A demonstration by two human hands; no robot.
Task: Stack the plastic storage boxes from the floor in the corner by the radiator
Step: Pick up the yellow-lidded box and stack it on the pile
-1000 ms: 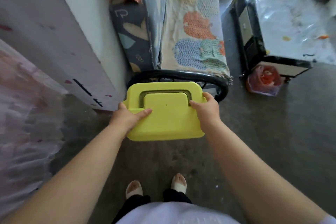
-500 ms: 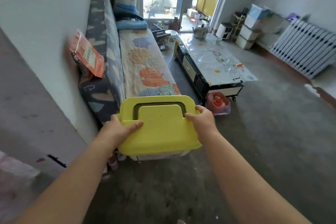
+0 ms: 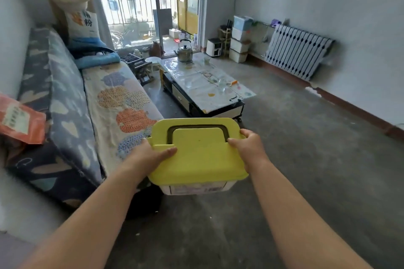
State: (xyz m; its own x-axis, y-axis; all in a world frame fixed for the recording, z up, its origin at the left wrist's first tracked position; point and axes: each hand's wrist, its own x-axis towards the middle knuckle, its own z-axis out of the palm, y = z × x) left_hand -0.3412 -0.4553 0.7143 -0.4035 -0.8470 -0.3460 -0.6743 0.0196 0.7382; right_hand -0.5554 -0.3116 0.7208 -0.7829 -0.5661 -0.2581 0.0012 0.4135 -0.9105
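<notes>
Head view showed both arms stretched forward, the left hand (image 3: pixel 150 155) and right hand (image 3: pixel 249 148) clamped on opposite ends of a storage box (image 3: pixel 196 188) with a yellow lid (image 3: pixel 201 155), thumbs lying on top. It was held level in the air, just beside the sofa (image 3: pixel 72 102) edge. A stack of boxes (image 3: pixel 240 39) stood in the far corner beside the radiator (image 3: pixel 297 50). Bare floor (image 3: pixel 306 159) lay open between the coffee table (image 3: pixel 205 87) and the right wall.

sofa (image 3: pixel 72 102) left | coffee table (image 3: pixel 203 85) centre | kettle (image 3: pixel 185 51) on table's far end
</notes>
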